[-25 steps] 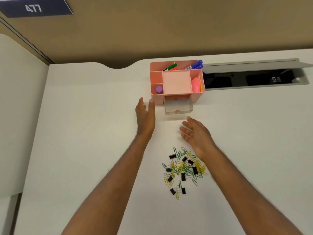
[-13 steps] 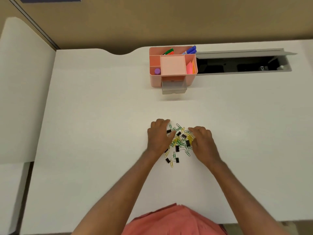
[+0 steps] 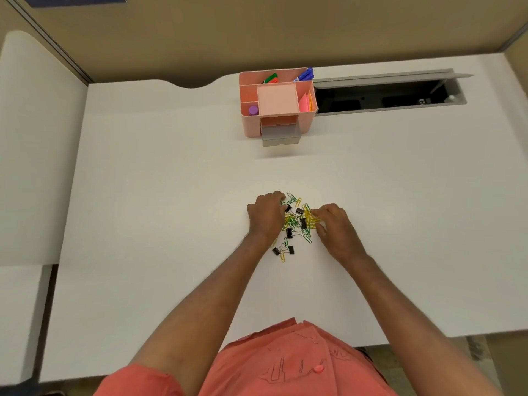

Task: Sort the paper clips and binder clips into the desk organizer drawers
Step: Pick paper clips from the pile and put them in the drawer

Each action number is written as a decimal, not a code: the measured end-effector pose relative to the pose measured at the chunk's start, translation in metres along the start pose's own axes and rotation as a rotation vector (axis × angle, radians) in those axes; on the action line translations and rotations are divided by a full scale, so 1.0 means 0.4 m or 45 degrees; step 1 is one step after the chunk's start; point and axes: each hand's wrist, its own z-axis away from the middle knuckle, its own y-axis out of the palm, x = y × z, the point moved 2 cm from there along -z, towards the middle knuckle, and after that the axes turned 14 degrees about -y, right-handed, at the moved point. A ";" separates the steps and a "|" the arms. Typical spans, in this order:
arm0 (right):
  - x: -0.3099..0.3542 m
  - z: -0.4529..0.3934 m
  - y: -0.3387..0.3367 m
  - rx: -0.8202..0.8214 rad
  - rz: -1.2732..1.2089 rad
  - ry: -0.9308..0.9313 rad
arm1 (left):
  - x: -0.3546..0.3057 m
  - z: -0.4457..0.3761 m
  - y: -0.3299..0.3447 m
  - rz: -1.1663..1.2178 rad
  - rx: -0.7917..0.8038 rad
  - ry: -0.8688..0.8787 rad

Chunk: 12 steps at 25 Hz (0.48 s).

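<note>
The white desk (image 3: pixel 160 224) fills most of the frame, and a tan partition wall (image 3: pixel 257 32) stands behind it along the top. At the bottom centre there is the person's coral shirt (image 3: pixel 288 364), from which both bare arms reach up to the middle of the frame. In the upper right, a long grey cable hatch (image 3: pixel 385 92) is open in the desk. Just left of it stands the pink desk organizer (image 3: pixel 277 102), with markers (image 3: pixel 303 75) in its back compartment, a purple cap (image 3: pixel 253 110) at the left and pink notes (image 3: pixel 305 102) at the right. Its clear drawer (image 3: pixel 281 136) is pulled out towards the person. The left hand (image 3: pixel 265 217) lies on the left edge of the pile with the fingers curled; I cannot tell if this grip holds anything. The right hand (image 3: pixel 333 224) is at the right edge, and its grip pinches some yellow clips. Between the hands, at the centre of the frame and well apart from the organizer, lies the mixed pile: green and yellow paper clips (image 3: pixel 294 221) and small black binder clips (image 3: pixel 289 232).
</note>
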 end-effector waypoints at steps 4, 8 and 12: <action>0.003 0.006 0.001 -0.120 -0.034 0.054 | 0.006 0.005 0.001 -0.013 -0.008 0.029; 0.009 0.001 -0.001 -0.155 -0.049 0.087 | 0.002 -0.004 -0.011 0.104 0.057 0.001; 0.008 0.002 0.000 -0.140 -0.081 0.136 | -0.029 -0.020 -0.014 -0.028 0.105 0.085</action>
